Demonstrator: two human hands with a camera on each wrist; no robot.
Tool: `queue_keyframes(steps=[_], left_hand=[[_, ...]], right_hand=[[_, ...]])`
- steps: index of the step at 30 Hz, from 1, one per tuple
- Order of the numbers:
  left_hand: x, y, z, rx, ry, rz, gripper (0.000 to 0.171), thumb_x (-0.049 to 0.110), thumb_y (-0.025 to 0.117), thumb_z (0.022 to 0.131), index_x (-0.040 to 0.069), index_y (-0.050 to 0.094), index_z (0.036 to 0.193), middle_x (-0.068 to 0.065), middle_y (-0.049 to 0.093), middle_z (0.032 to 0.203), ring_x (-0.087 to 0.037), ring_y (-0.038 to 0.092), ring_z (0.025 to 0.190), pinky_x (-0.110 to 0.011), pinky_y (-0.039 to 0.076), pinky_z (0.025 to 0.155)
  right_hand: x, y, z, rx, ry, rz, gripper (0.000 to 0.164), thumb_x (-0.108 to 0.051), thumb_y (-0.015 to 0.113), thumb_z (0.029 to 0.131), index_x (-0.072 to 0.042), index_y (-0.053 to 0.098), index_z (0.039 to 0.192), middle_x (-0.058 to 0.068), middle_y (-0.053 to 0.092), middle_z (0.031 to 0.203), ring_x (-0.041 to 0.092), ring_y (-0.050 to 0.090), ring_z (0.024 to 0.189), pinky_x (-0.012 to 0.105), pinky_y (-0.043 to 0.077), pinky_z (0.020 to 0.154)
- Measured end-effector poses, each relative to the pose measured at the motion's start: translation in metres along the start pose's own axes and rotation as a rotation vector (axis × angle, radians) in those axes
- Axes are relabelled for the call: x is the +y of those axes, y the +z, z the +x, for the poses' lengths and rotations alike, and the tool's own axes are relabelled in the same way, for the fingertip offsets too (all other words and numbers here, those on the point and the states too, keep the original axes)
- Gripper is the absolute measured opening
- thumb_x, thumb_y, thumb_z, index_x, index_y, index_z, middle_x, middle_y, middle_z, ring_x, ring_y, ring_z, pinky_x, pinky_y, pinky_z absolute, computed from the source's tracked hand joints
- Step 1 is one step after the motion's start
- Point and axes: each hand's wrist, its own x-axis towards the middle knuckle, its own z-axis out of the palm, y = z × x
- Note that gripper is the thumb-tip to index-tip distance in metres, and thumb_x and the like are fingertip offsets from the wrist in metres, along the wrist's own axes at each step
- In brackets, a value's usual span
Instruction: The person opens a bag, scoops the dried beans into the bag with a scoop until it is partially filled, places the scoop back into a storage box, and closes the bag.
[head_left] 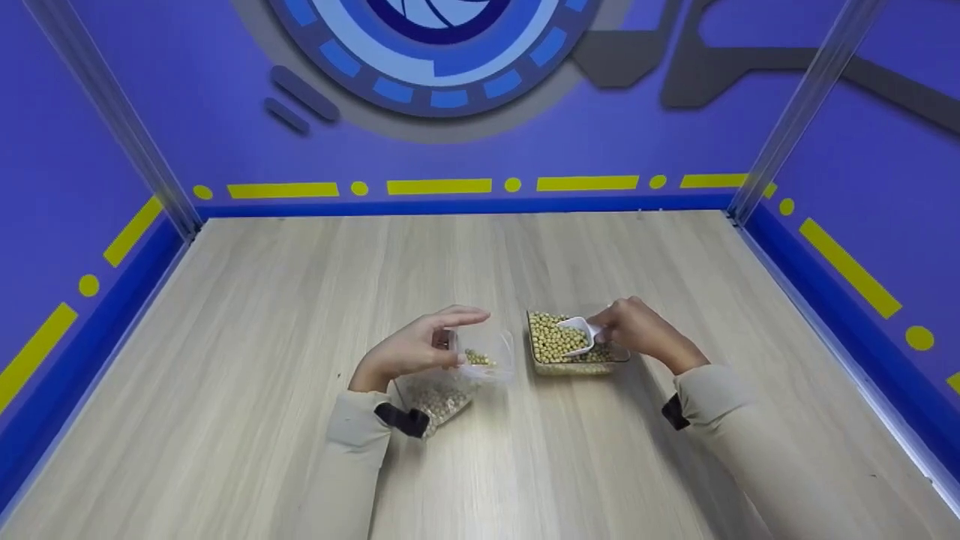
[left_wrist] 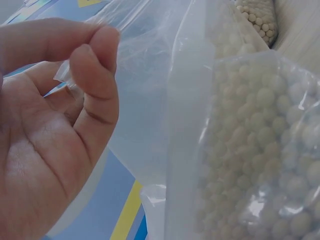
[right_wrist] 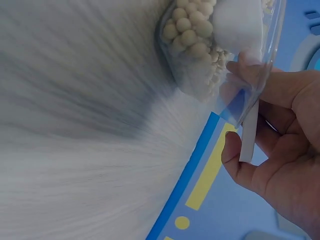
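My left hand (head_left: 420,346) pinches the edge of a clear plastic bag (left_wrist: 145,100) between thumb and fingers. Round pale beans (left_wrist: 255,130) fill the lower part of this bag, and its mouth is spread. To its right stands a clear rectangular container (head_left: 574,370), holding many yellow-green beans (head_left: 551,336). A white scoop (head_left: 579,335) dips into these beans, tilted, its bowl toward the left. My right hand (head_left: 637,328) grips the scoop's handle (right_wrist: 249,132) at the container's right side. In the right wrist view the container wall partly covers the fingertips.
Both things stand on a light wood-grain table (head_left: 300,285). A blue-purple wall (head_left: 180,90) with yellow marks (head_left: 439,187) closes off the back, and similar panels rise at left and right. Dark bands (head_left: 403,420) circle both wrists.
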Motion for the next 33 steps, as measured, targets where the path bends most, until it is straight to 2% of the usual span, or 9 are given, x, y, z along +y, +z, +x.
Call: queue_keyframes(steps=[3, 6, 14, 19, 22, 26, 33], left_hand=[[0.001, 0.000, 0.000, 0.000, 0.003, 0.002, 0.065, -0.007, 0.060, 0.083, 0.008, 0.043, 0.145, -0.009, 0.037, 0.151, -0.005, 0.043, 0.064, -0.018, 0.043, 0.061], [0.000, 0.000, 0.000, 0.004, 0.010, 0.003, 0.065, -0.008, 0.060, 0.083, 0.007, 0.044, 0.144, -0.010, 0.038, 0.151, -0.005, 0.043, 0.065, -0.017, 0.043, 0.061], [-0.002, 0.002, 0.001, -0.009, -0.012, -0.042, 0.063, -0.007, 0.058, 0.086, 0.007, 0.042, 0.145, -0.010, 0.035, 0.152, -0.005, 0.046, 0.064, -0.019, 0.045, 0.062], [-0.001, 0.002, 0.001, -0.004, -0.013, -0.025, 0.063, -0.006, 0.059, 0.085, 0.008, 0.043, 0.145, -0.010, 0.036, 0.152, -0.006, 0.048, 0.066, -0.019, 0.046, 0.063], [-0.001, 0.002, 0.000, -0.003, -0.012, -0.011, 0.063, -0.005, 0.059, 0.085, 0.008, 0.043, 0.145, -0.010, 0.036, 0.152, -0.006, 0.049, 0.066, -0.019, 0.046, 0.063], [-0.002, 0.002, 0.001, -0.006, -0.015, -0.007, 0.064, -0.005, 0.058, 0.085, 0.009, 0.043, 0.145, -0.009, 0.035, 0.152, -0.006, 0.050, 0.066, -0.020, 0.046, 0.063], [-0.001, 0.002, 0.002, -0.020, -0.003, -0.032, 0.064, -0.006, 0.057, 0.085, 0.006, 0.041, 0.145, -0.012, 0.034, 0.153, -0.004, 0.051, 0.064, -0.019, 0.047, 0.063]], right_hand=[[0.000, 0.001, 0.002, -0.028, -0.003, 0.015, 0.025, 0.018, 0.057, 0.073, -0.002, 0.072, 0.075, 0.004, 0.062, 0.064, 0.008, 0.037, 0.054, 0.021, 0.030, 0.051], [0.000, 0.000, 0.004, -0.074, -0.009, 0.025, 0.023, 0.016, 0.055, 0.076, -0.004, 0.066, 0.073, 0.002, 0.055, 0.062, 0.008, 0.035, 0.053, 0.021, 0.029, 0.051], [0.001, -0.007, 0.004, -0.206, 0.018, 0.040, 0.023, 0.010, 0.053, 0.086, 0.000, 0.072, 0.092, 0.009, 0.065, 0.074, 0.010, 0.040, 0.056, 0.023, 0.034, 0.052], [0.000, -0.012, 0.004, -0.263, 0.043, 0.046, 0.023, 0.003, 0.054, 0.092, 0.002, 0.072, 0.106, 0.012, 0.064, 0.076, 0.010, 0.037, 0.056, 0.025, 0.035, 0.055], [0.000, -0.012, 0.004, -0.256, 0.063, 0.050, 0.022, 0.001, 0.057, 0.091, 0.000, 0.072, 0.107, 0.009, 0.064, 0.077, 0.010, 0.036, 0.056, 0.025, 0.035, 0.056], [0.000, -0.009, 0.003, -0.215, 0.074, 0.038, 0.019, 0.003, 0.062, 0.087, -0.002, 0.074, 0.101, 0.007, 0.065, 0.076, 0.010, 0.038, 0.056, 0.024, 0.033, 0.053], [0.001, -0.004, 0.003, -0.145, 0.013, -0.019, 0.021, 0.012, 0.060, 0.079, -0.004, 0.072, 0.086, 0.004, 0.064, 0.072, 0.010, 0.040, 0.058, 0.022, 0.033, 0.052]])
